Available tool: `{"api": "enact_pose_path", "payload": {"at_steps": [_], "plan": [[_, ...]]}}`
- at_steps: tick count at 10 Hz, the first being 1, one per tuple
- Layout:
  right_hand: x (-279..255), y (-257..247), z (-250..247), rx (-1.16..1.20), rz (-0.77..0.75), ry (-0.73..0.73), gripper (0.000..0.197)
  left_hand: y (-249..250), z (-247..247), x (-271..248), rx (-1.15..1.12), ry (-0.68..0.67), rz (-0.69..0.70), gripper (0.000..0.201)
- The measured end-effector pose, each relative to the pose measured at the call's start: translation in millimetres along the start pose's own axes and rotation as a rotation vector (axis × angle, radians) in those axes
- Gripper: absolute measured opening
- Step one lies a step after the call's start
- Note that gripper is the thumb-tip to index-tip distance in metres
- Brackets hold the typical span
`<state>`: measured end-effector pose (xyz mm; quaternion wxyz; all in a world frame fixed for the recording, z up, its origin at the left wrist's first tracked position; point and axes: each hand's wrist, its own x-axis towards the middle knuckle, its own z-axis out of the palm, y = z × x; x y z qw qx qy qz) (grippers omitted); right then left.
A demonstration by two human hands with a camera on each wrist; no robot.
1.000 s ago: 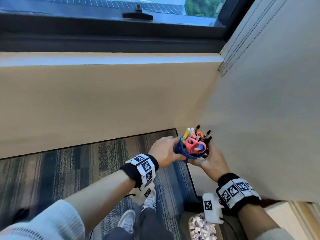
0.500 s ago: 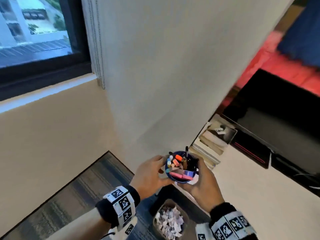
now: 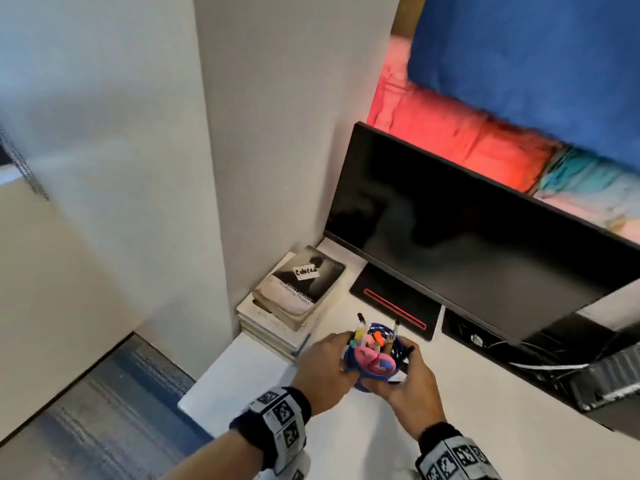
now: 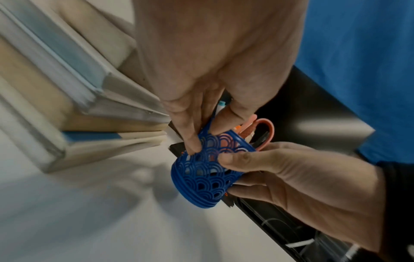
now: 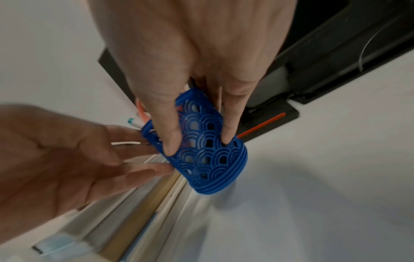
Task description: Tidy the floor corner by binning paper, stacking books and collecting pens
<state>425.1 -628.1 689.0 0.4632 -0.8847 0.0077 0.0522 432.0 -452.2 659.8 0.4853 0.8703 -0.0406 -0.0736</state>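
While the pen cup (image 3: 375, 358) has swung from the floor corner to just above the desk (image 3: 346, 441) by the 1 book stack (image 3: 294, 299), both hands (image 3: 325, 372) (image 3: 412, 382) grip its sides; pens look collected

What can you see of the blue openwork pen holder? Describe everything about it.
The blue openwork pen holder is a round cup, plastic by its look, pierced with scalloped arches above a ribbed base. It holds pens and pink-handled scissors. The left hand and right hand grip it, tilted, just above the white desk.
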Motion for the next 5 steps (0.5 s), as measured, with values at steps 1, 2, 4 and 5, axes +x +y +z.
{"api": "enact_pose_path", "payload": {"at_steps": [1, 2, 4, 5], "plan": [[41, 11, 2, -0.004, 0.045, -0.005, 0.068, 11, 7, 32, -0.030, 0.007, -0.078, 0.047], [79, 16, 8, -0.150, 0.043, -0.028, 0.059, 25, 1, 54, -0.069, -0.003, -0.137, 0.046], [138, 37, 17, -0.219, 0.038, -0.065, 0.063, 15, 8, 94, -0.212, 0.000, -0.239, 0.054], [148, 46, 24, -0.126, 0.032, -0.129, 0.074, 12, 13, 107, -0.214, 0.051, -0.211, 0.059]]}}
